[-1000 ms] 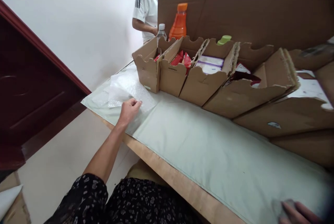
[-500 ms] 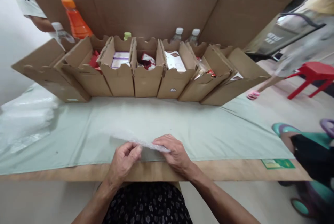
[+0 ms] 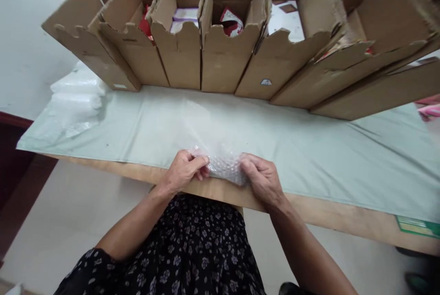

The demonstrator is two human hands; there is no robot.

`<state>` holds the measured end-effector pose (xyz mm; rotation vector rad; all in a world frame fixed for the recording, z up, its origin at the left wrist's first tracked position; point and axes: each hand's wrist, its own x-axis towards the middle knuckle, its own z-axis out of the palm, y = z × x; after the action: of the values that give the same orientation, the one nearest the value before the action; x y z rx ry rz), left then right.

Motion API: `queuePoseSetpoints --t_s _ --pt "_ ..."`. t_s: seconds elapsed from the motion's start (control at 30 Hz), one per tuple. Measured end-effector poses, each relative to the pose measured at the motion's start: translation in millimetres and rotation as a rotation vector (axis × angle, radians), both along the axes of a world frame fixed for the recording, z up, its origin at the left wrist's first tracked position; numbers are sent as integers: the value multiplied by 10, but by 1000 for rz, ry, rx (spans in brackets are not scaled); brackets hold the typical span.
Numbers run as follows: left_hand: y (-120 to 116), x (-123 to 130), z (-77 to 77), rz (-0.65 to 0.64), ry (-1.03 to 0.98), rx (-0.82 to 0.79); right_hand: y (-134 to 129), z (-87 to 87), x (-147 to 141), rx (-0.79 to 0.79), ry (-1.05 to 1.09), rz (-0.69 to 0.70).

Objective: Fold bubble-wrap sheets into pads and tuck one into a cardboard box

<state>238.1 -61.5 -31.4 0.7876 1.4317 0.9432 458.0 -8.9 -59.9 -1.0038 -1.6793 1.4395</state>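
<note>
A small sheet or pouch of clear bubble wrap (image 3: 225, 166) is stretched between my two hands above the front edge of the table. My left hand (image 3: 187, 169) pinches its left end between thumb and fingers. At the right end, my right hand (image 3: 263, 178) is closed on it, thumb on top. Whether anything lies inside the bubble wrap cannot be made out. Beneath it are the pale green cloth (image 3: 154, 125) and the bare wooden edge (image 3: 309, 210).
Several open cardboard bins (image 3: 227, 63) stand side by side behind the cloth, some holding red, purple-white and white packets. A pile of clear bubble wrap (image 3: 77, 97) lies at the left. A green card (image 3: 417, 225) rests on the right front edge.
The view has tilted down and shifted. The bubble wrap, seen nearly edge-on before, now shows its broad face, and my hands are farther apart at its ends.
</note>
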Motion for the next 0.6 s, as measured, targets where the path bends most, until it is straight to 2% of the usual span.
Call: queuePoseSetpoints --t_s 0.07,0.13,0.2,0.27,0.33,0.37,0.4,0.43,0.5,0.6 --pt "-103 -12 -13 24 -64 34 22 -36 43 -82 62 -173" --pt "-232 -16 -19 -38 -118 23 74 -33 94 -141 78 -307" --pt "-375 -19 19 -239 -122 -72 173 21 156 -116 39 -362" --pt "-499 -40 118 -536 -73 -170 331 98 228 -8 -57 -343" --pt "-570 -89 269 -782 -4 -173 541 148 299 104 -190 -277" --pt "-579 -124 352 -847 23 -138 656 155 332 147 -264 -245" --pt "-568 -163 431 -856 48 -92 766 150 361 180 -344 -219" --pt "-539 -200 500 -812 75 -38 865 137 386 213 -431 -207" --pt "-437 -255 583 -624 185 97 993 114 421 317 -604 -251" --pt "-219 -240 513 -359 506 418 942 126 412 571 -786 -426"
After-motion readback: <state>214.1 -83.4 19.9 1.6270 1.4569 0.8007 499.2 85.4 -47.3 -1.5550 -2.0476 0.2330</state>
